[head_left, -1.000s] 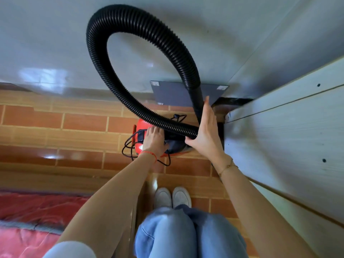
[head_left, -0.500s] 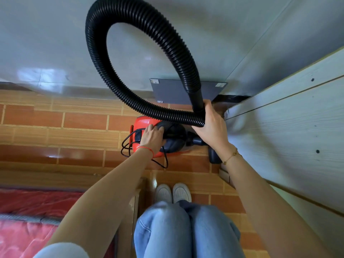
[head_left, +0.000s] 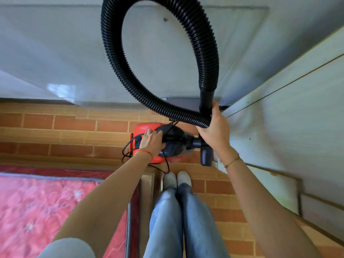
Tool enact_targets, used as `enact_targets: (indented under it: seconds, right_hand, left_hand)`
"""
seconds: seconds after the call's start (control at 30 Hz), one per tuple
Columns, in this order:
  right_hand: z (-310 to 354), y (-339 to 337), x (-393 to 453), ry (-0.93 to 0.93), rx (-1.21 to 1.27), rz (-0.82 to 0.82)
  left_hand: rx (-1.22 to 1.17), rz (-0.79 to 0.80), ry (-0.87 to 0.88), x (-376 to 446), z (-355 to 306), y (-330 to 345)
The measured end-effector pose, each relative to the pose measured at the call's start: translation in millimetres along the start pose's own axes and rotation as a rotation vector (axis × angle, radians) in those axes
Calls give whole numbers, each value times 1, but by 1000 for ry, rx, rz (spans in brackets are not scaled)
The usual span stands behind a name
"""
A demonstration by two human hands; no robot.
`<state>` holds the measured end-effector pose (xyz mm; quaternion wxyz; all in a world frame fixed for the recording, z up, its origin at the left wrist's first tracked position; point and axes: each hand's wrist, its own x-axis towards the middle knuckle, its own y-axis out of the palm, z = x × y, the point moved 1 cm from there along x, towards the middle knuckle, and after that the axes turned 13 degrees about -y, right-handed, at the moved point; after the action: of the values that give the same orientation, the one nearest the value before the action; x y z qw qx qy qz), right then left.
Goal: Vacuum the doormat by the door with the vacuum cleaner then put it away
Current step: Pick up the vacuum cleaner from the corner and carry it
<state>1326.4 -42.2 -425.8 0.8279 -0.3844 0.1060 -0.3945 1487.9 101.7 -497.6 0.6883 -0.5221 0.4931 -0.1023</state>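
The right hand point(head_left: 214, 131) is wrapped around the black ribbed hose point(head_left: 115, 58), fingers curled shut on it at the point where the corrugated part crosses its own smooth black end tube point(head_left: 206, 99). From that grip the hose rises in a wide loop in front of the pale door point(head_left: 65, 53) and comes back down to the hand. The left hand point(head_left: 151, 141) grips the top of the red vacuum cleaner point(head_left: 144, 127), fingers folded over what seems to be its dark handle, though the hand covers most of it. The vacuum cleaner is low down over the brick-patterned tile floor point(head_left: 55, 135), right in front of the door and just beyond the person's white shoes point(head_left: 176, 179). A thin black cord point(head_left: 127, 146) hangs in loops off its left side. A dark nozzle piece point(head_left: 205, 155) juts from its right side, beside a pale wooden panel point(head_left: 288, 118). To the lower left lies a red patterned mat point(head_left: 46, 202).
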Motion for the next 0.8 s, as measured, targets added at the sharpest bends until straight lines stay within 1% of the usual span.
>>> enact_targets:
  seconds: [0.17,0.33,0.57,0.8]
  right_hand:
    - [72,-72,-10,-16,-14,9]
    - [129,-128,-29,-9,-12,-24]
    - [176,-173,-58,-3,-7,-12]
    - [197,-189,-81,-1,16,-4]
  left_hand:
    - [6,-34,14,-71,-3,-69]
    - [16,-41,18,-132,-6,-118]
    - [2,-10,-1,-192,-6,-141]
    - [-48,32,-6,-223,0,-142]
